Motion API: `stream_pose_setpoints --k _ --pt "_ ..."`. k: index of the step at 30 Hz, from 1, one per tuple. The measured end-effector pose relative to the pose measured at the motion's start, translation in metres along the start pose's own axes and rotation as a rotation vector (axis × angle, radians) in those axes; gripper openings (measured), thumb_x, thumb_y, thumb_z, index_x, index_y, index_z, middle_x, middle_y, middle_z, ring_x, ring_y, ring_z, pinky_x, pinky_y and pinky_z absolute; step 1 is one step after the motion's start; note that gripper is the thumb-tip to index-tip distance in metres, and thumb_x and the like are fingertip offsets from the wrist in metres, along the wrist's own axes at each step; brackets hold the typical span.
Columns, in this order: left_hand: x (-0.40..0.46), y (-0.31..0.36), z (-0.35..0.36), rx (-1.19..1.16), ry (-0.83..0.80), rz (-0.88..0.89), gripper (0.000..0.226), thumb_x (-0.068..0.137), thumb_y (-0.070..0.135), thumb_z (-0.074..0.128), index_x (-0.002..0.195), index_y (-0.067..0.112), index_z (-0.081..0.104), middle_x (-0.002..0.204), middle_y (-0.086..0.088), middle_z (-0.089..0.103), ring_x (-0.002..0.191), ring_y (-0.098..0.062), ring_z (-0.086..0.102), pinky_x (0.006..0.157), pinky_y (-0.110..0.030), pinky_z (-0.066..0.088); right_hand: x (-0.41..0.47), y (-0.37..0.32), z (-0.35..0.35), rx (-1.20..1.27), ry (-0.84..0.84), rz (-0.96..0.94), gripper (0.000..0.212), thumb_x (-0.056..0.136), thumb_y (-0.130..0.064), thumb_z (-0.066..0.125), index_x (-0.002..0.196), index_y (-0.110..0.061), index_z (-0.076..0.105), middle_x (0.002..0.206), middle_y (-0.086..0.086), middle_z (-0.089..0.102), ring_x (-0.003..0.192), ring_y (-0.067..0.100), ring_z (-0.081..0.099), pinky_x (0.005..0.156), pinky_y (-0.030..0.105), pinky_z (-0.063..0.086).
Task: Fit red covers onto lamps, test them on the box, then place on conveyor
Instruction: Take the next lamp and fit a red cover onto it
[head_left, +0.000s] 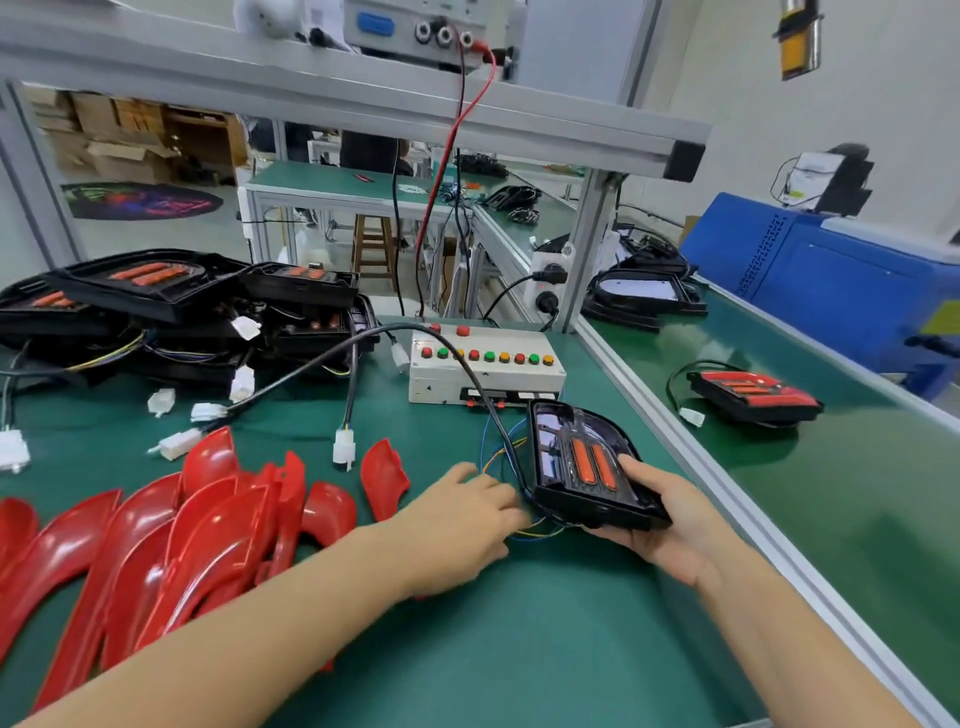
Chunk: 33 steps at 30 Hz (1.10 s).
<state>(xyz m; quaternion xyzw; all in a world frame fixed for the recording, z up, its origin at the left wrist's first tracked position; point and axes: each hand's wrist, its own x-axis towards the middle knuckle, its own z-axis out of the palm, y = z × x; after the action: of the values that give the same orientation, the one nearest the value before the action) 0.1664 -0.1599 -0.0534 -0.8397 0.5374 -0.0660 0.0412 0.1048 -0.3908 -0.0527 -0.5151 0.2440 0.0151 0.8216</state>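
My right hand (670, 525) grips a black lamp (582, 462) with no cover and two orange strips, held tilted above the green mat near the test box (485, 371). My left hand (462, 519) lies beside the lamp's left edge, fingers over its thin coloured wires; whether it pinches them is hidden. A pile of red covers (171, 540) fills the left front of the mat. One finished lamp with a red cover (753, 397) lies on the conveyor (857, 493) to the right.
A stack of uncovered black lamps (182, 306) with white connectors (241, 383) sits at the back left. A black cable (332, 358) runs across the mat to the lamp. An aluminium rail (737, 499) separates mat and conveyor. A blue machine (831, 280) stands at the far right.
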Motion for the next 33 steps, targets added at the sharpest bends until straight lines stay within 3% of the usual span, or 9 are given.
stream_pose_setpoints --k 5,10,14,17,21,24,26,29,33 --pt "-0.013 -0.034 -0.006 0.202 0.019 -0.050 0.044 0.086 0.009 0.036 0.122 0.027 0.054 0.113 0.001 0.054 0.117 -0.025 0.043 0.109 -0.042 0.014 0.001 -0.009 -0.011 -0.108 0.015 -0.015 0.025 0.095 -0.023 0.053 0.099 -0.007 0.072 0.097 0.015 0.075 0.073 0.027 0.073 0.054 0.039 0.058" --pt "-0.017 -0.051 -0.011 0.265 -0.091 -0.180 0.039 0.088 0.008 0.043 0.121 0.026 0.058 0.123 0.001 0.054 0.134 -0.022 0.027 0.112 -0.052 -0.010 0.005 -0.013 -0.009 -0.245 0.041 0.005 0.023 0.096 -0.022 0.053 0.104 -0.007 0.068 0.092 0.014 0.075 0.069 0.025 0.073 0.053 0.038 0.058" --pt "-0.017 -0.054 -0.011 0.266 -0.092 -0.291 0.038 0.091 0.010 0.043 0.119 0.027 0.061 0.121 0.003 0.054 0.133 -0.026 0.028 0.113 -0.053 -0.007 0.004 -0.023 -0.009 -0.302 0.026 0.010 0.022 0.095 -0.022 0.054 0.100 -0.007 0.069 0.090 0.013 0.075 0.068 0.025 0.072 0.053 0.039 0.059" --pt "-0.015 -0.050 -0.012 0.179 -0.064 -0.326 0.041 0.088 0.010 0.043 0.121 0.028 0.059 0.130 0.005 0.049 0.136 -0.021 0.025 0.115 -0.051 -0.003 0.001 -0.030 -0.015 -0.167 0.034 -0.002 0.021 0.094 -0.019 0.054 0.095 -0.006 0.070 0.086 0.015 0.075 0.064 0.027 0.072 0.049 0.040 0.058" --pt "-0.005 -0.026 -0.009 -0.038 0.077 -0.209 0.036 0.098 0.038 0.037 0.131 0.030 0.049 0.140 0.010 0.043 0.136 -0.012 0.026 0.114 -0.042 0.002 -0.001 -0.031 -0.022 -0.105 0.062 0.009 0.021 0.095 -0.018 0.052 0.095 -0.005 0.068 0.082 0.015 0.074 0.062 0.027 0.072 0.048 0.041 0.057" --pt "0.010 -0.003 -0.006 -0.160 0.010 -0.202 0.051 0.094 0.057 0.037 0.134 0.027 0.046 0.135 0.008 0.048 0.132 -0.013 0.031 0.113 -0.037 0.003 0.000 -0.030 -0.023 -0.058 0.061 0.014 0.021 0.095 -0.018 0.052 0.094 -0.004 0.068 0.083 0.016 0.074 0.063 0.028 0.072 0.048 0.041 0.057" --pt "0.019 0.007 -0.004 -0.142 -0.021 -0.237 0.045 0.094 0.049 0.044 0.131 0.023 0.047 0.127 0.002 0.051 0.126 -0.018 0.039 0.111 -0.038 0.011 0.000 -0.030 -0.021 -0.056 0.046 0.002 0.022 0.093 -0.019 0.053 0.095 -0.004 0.069 0.086 0.016 0.074 0.065 0.028 0.072 0.049 0.042 0.057" --pt "0.024 0.006 -0.005 -0.032 -0.017 -0.249 0.032 0.088 0.010 0.046 0.117 0.018 0.055 0.113 -0.003 0.055 0.114 -0.023 0.047 0.102 -0.037 0.020 0.000 -0.033 -0.020 -0.070 0.012 -0.042 0.023 0.092 -0.020 0.054 0.094 -0.005 0.071 0.088 0.015 0.075 0.066 0.027 0.072 0.050 0.041 0.058" --pt "0.018 -0.019 -0.012 0.152 -0.013 -0.212 0.037 0.081 0.003 0.048 0.107 0.024 0.063 0.105 0.000 0.058 0.111 -0.024 0.044 0.108 -0.042 0.013 -0.001 -0.039 -0.019 -0.056 -0.015 -0.086 0.028 0.094 -0.020 0.051 0.088 -0.007 0.075 0.086 0.013 0.075 0.064 0.025 0.072 0.051 0.041 0.059"
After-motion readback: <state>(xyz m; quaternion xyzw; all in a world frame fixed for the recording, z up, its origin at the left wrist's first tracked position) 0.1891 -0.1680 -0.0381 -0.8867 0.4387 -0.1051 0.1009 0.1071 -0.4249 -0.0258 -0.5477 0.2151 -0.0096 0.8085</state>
